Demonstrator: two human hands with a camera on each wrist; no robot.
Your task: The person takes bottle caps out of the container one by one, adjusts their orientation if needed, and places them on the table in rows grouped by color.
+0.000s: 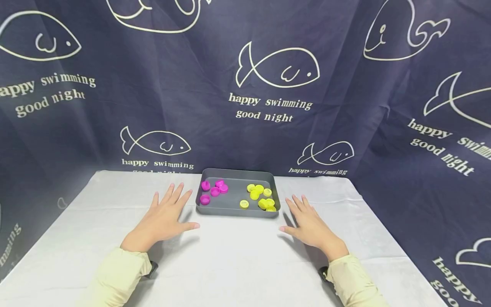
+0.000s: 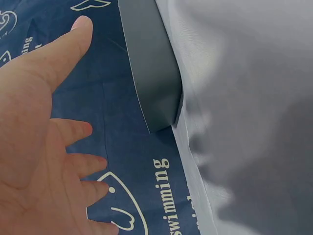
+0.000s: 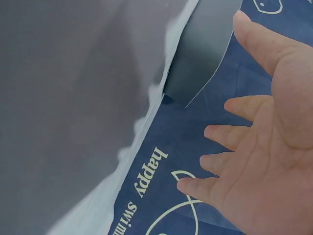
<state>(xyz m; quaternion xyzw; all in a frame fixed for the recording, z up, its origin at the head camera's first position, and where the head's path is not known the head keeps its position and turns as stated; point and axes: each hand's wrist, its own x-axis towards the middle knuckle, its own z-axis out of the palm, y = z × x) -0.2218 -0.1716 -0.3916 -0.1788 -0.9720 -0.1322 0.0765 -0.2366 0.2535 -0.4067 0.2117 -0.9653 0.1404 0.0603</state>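
A dark grey rectangular tray [image 1: 230, 209] stands at the back of the white table. In its left part lie several magenta bottle caps [image 1: 205, 199]; several yellow bottle caps [image 1: 244, 204] are spread over its right part, a few overlapping. My left hand [image 1: 165, 217] is spread beside the tray's left end, palm down and fingers apart, holding nothing. To the right of the tray, my right hand [image 1: 310, 224] is spread in the same way, with nothing in it. Each wrist view shows the tray's outer wall [image 2: 154, 73] beyond the thumb; the caps are hidden there.
A white cloth [image 1: 238, 264] covers the table. Behind it and along both sides hangs a dark blue curtain [image 1: 215, 85] printed with white fish and lettering. Pale yellow sleeves [image 1: 119, 273] and dark wrist straps are on both arms.
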